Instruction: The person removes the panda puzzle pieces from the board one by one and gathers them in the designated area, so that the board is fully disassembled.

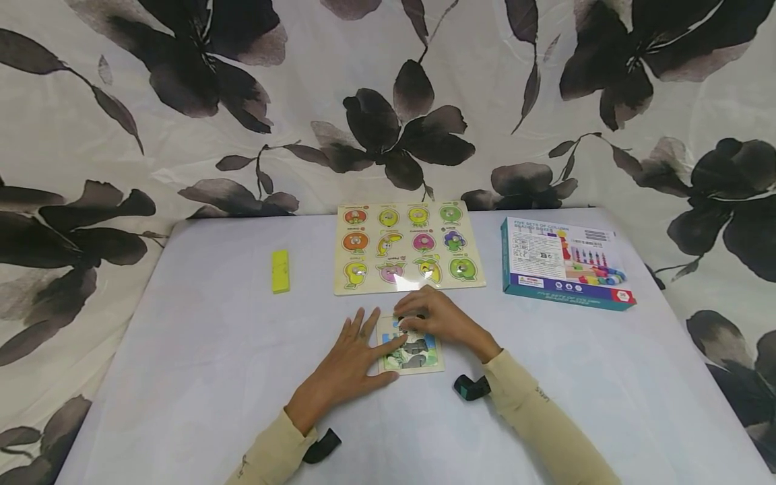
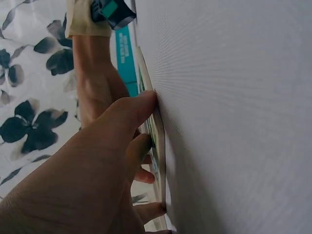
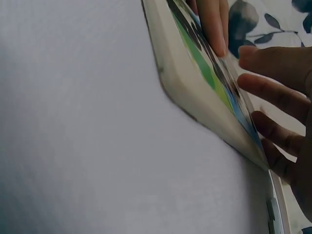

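Note:
A small wooden jigsaw puzzle (image 1: 418, 360) in a pale frame lies on the table, its picture black, white, green and blue. My left hand (image 1: 348, 357) spreads over its left side, index finger (image 1: 391, 347) reaching across the picture and thumb at the lower left edge. From the upper right, my right hand (image 1: 439, 316) bends over the top of the puzzle, covering part of the picture. Seen from the right wrist, the fingertips (image 3: 246, 83) of that hand touch down along the puzzle's surface and edge, with no loose piece showing between them.
Behind the puzzle lies a wooden fruit board (image 1: 409, 276) with several coloured faces. A teal and white bead-set box (image 1: 566, 263) is at the back right, a yellow block (image 1: 281, 271) at the left. A floral cloth (image 1: 388, 168) hangs behind the white table (image 1: 200, 337).

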Motion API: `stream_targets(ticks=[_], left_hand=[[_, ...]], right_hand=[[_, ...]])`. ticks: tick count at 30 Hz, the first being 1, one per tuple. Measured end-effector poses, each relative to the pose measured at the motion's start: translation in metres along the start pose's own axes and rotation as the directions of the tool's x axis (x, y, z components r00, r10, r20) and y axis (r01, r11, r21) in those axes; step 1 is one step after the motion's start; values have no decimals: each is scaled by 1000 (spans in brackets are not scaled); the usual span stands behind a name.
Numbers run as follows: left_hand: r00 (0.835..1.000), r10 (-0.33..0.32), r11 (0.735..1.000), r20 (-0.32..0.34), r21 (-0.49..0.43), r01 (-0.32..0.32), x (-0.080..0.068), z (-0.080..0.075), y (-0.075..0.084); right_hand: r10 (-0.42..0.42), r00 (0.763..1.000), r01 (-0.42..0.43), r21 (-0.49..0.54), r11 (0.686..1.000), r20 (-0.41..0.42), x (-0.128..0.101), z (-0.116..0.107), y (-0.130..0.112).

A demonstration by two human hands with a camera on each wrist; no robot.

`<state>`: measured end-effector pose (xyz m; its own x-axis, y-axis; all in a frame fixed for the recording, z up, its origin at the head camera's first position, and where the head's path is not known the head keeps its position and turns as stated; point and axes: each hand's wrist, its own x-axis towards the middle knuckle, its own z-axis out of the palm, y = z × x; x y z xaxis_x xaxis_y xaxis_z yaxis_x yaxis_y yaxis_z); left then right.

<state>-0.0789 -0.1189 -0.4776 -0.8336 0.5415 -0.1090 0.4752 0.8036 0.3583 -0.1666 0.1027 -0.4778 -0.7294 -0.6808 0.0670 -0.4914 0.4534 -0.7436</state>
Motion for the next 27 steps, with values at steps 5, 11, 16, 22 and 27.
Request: stream_targets(ticks=[5,11,16,22,27], left_hand=[[1000,5,1000,-3,13,-5,0,0,0],[1000,8,1000,-8,23,-7,0,1,0],[1000,8,1000,-9,17,-8,0,0,0],[1000,14,1000,-13,18,-14,0,0,0],[1000,9,1000,-13,22,-9,0,-1,1]], right_hand=[[-48,999,48,-93,994,6,1,5,1],[-56,998,56,-109,993,2,1,7,1],[-46,999,46,-98,994,2,1,8,-2],[-21,1000,22,-74,997,9,0,7,-4],[-9,1000,9,-73,997,4,-1,6,-5]])
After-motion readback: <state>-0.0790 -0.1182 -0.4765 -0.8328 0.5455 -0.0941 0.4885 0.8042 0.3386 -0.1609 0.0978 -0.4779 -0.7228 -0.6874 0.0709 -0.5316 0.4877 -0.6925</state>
